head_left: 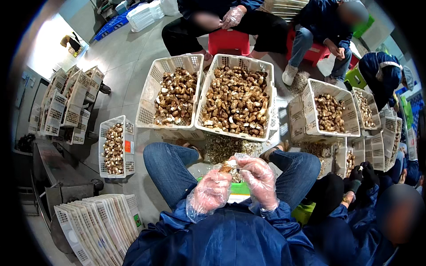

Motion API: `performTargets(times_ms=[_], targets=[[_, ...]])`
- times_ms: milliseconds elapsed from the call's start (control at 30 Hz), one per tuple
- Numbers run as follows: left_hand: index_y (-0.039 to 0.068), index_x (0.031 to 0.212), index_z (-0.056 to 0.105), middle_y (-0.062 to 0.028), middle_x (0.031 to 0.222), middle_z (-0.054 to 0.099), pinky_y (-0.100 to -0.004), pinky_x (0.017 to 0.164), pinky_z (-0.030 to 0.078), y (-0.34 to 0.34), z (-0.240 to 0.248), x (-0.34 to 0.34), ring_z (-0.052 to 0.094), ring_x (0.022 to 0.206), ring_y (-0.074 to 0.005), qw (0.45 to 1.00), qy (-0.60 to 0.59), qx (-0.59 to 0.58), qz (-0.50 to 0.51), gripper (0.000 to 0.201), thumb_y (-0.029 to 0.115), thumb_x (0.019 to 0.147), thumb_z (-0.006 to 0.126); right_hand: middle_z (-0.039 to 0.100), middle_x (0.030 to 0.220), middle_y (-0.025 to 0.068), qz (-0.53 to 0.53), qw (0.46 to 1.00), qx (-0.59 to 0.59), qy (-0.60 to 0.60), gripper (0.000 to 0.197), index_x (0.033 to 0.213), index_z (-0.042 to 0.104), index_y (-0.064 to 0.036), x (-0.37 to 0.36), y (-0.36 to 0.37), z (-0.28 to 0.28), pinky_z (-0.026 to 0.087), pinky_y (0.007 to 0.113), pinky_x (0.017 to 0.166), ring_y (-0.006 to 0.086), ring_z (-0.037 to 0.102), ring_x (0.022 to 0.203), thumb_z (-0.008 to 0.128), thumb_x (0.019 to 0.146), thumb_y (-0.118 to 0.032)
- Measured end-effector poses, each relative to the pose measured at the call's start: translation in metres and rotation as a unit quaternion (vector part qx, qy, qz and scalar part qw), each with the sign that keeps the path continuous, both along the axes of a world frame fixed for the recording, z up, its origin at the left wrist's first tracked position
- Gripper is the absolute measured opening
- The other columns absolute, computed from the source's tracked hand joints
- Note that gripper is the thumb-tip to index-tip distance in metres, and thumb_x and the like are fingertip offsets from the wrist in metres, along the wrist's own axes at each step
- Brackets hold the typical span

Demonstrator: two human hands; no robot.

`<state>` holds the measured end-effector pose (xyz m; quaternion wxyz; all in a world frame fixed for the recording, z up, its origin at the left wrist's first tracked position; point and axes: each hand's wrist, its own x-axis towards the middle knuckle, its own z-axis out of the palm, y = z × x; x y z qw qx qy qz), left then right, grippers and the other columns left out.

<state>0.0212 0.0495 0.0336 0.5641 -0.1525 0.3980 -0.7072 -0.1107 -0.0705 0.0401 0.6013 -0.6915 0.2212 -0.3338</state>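
Note:
My left hand (pixel 212 189), in a clear plastic glove, is closed around a brown and white mushroom (pixel 228 166) above my lap. My right hand (pixel 258 176), gloved the same way, is pinched close beside the mushroom's pale end. Whatever its fingers grip is too small to make out. In front of my knees stand two white perforated crates, the left crate (pixel 144 106) and the right crate (pixel 271 77). Brown mushrooms (pixel 235 99) are heaped in both. Pale scraps (pixel 230 148) lie on the floor between my feet.
A smaller crate (pixel 103 150) of mushrooms stands left of my knee. Below it are flat stacked crates (pixel 95 226); filled crates (pixel 55 111) sit farther left. More crates (pixel 310 86) line the right side. Co-workers sit opposite on red stools (pixel 229 42), and another is close at my right.

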Motion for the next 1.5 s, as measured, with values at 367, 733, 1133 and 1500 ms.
performTargets(times_ms=[367,733,1133,1500], targets=[[0.007,0.067,0.044,0.0009,0.056,0.04,-0.0218,0.041,0.035,0.002,0.001,-0.006,0.038,0.045,-0.007,1.0,0.031,0.0,0.0,0.03,0.021,0.092,0.052,0.064,0.093,0.0105,-0.001,0.994,-0.086,0.07,0.008,0.083,0.063,0.0007,0.003,0.006,0.011,0.05,0.028,0.073,0.0182,0.063,0.084,0.065,0.077,0.005],[0.005,0.126,0.047,-0.0025,0.065,0.044,-0.0203,0.039,0.035,0.003,-0.002,-0.008,0.037,0.046,-0.0077,0.981,-0.194,0.003,-0.004,0.034,0.02,0.096,0.046,0.066,0.095,0.0118,-0.015,0.966,0.255,0.052,0.01,0.09,0.066,0.0028,-0.002,0.005,0.007,0.049,0.026,0.078,0.0165,0.063,0.088,0.062,0.081,0.004],[0.005,0.139,0.033,-0.0047,0.08,0.058,-0.0199,0.044,0.038,0.012,0.001,0.012,0.046,0.05,-0.008,0.809,-0.576,-0.054,-0.104,0.05,0.021,0.095,0.05,0.066,0.096,0.0129,0.065,0.91,0.4,-0.091,0.01,0.095,0.063,0.0028,-0.02,-0.018,-0.019,0.05,0.031,0.083,0.0162,0.061,0.087,0.057,0.089,-0.002],[0.0,0.132,0.048,-0.0133,0.122,0.058,-0.0269,0.089,0.047,0.012,0.007,-0.001,0.057,0.107,-0.0145,0.338,-0.938,0.007,-0.074,0.045,0.002,0.088,0.058,0.062,0.098,0.0091,0.039,0.993,-0.056,0.098,0.007,0.084,0.062,-0.0006,-0.007,0.01,0.002,0.047,0.029,0.078,0.0185,0.06,0.09,0.063,0.078,0.003]])
